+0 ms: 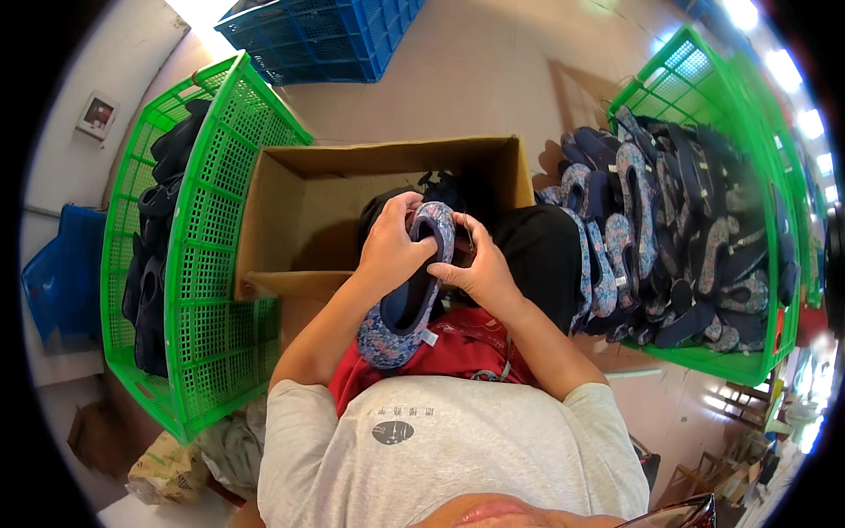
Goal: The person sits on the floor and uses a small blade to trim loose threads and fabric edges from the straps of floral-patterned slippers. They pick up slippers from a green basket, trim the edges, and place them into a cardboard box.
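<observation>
A blue floral slip-on shoe with a dark lining lies over my lap, its toe pointing away from me. My left hand is closed round its far left side, the thumb inside the opening. My right hand is curled at the shoe's right edge, with the thumb tip at the rim. A thin dark thing shows between its fingers, too small to name. A small white tag sticks out near the heel. Beneath the shoe is red cloth over my lap.
An open cardboard box stands just ahead, with dark items inside. The green crate at left holds dark shoes. Several floral and navy shoes fill a green crate at right. A blue crate sits at the back.
</observation>
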A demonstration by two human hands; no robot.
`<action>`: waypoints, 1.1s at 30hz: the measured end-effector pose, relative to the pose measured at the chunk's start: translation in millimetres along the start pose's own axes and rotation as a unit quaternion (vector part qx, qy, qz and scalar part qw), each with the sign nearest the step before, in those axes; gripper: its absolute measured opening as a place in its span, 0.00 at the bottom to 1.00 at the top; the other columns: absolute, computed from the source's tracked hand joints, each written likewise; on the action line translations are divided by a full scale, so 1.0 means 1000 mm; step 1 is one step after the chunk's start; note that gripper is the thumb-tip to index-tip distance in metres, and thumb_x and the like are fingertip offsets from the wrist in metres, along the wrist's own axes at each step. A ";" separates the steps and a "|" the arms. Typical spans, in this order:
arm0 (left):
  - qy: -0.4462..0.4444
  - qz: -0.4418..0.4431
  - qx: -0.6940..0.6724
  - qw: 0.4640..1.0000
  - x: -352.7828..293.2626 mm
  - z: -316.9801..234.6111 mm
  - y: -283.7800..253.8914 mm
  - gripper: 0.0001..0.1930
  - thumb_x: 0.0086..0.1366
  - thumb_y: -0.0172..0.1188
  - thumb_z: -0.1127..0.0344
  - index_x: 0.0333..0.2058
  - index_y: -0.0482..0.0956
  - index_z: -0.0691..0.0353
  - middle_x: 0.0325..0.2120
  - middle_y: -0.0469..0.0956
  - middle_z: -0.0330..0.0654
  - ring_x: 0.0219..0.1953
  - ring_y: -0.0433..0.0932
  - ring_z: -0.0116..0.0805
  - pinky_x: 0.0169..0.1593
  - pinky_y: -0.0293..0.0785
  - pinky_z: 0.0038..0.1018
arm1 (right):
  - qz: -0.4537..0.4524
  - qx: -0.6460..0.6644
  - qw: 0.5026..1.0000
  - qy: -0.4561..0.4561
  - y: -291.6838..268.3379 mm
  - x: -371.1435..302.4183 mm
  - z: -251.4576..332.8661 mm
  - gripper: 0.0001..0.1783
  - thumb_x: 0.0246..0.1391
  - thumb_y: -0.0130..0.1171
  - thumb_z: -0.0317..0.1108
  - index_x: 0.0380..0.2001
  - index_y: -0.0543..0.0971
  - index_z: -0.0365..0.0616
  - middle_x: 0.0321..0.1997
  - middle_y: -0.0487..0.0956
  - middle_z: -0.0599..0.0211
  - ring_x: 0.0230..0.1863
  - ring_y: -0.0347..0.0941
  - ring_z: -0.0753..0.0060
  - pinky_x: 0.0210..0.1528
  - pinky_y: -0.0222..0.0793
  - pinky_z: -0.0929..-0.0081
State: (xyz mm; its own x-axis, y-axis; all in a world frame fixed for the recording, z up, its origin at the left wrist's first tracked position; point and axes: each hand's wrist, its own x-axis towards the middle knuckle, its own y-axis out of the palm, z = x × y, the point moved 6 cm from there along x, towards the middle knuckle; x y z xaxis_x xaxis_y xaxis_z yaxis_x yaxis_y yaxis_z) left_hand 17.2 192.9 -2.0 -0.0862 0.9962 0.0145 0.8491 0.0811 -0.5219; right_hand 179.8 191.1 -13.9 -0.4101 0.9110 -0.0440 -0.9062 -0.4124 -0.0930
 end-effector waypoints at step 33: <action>0.271 0.040 0.064 0.959 -0.055 -0.044 -0.049 0.16 0.50 0.71 0.69 0.38 0.79 0.62 0.31 0.78 0.44 0.34 0.79 0.46 0.38 0.75 0.34 | 0.282 -0.097 0.937 -0.180 0.000 0.015 0.060 0.12 0.41 0.58 0.16 0.33 0.77 0.38 0.24 0.73 0.58 0.27 0.71 0.61 0.33 0.68 0.72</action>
State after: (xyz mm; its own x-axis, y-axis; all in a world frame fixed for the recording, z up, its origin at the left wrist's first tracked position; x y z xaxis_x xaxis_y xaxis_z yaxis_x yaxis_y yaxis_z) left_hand 3.5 135.9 60.4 0.2909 0.8721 0.3934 0.7672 0.0331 -0.6406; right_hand 167.7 204.8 45.3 -0.8578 0.4754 0.1952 -0.5139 -0.7886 -0.3376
